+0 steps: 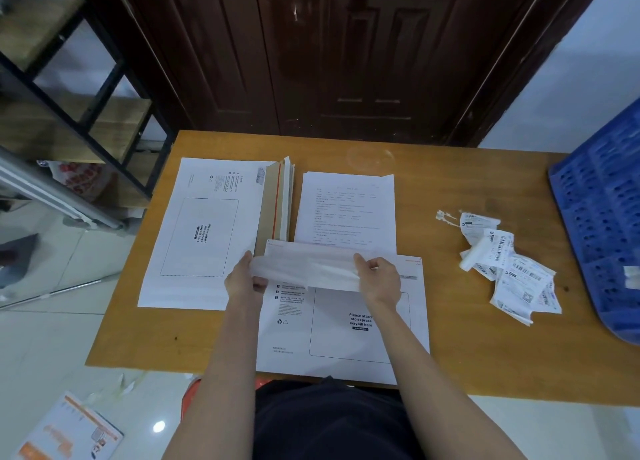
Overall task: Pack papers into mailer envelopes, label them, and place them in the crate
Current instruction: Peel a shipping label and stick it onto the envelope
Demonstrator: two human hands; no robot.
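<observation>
Both hands, left hand (244,279) and right hand (379,279), pinch the ends of the folded paper (304,269), probably to keep it flat. Just under the grip lies the mailer (346,324); the crate (602,217) stands far right.

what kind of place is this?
Probably a small, informal mail-packing station in a room: a wooden table with a stack of white cardboard mailer envelopes, a heap of crumpled barcode shipping labels, and a blue perforated plastic crate alongside.
</observation>
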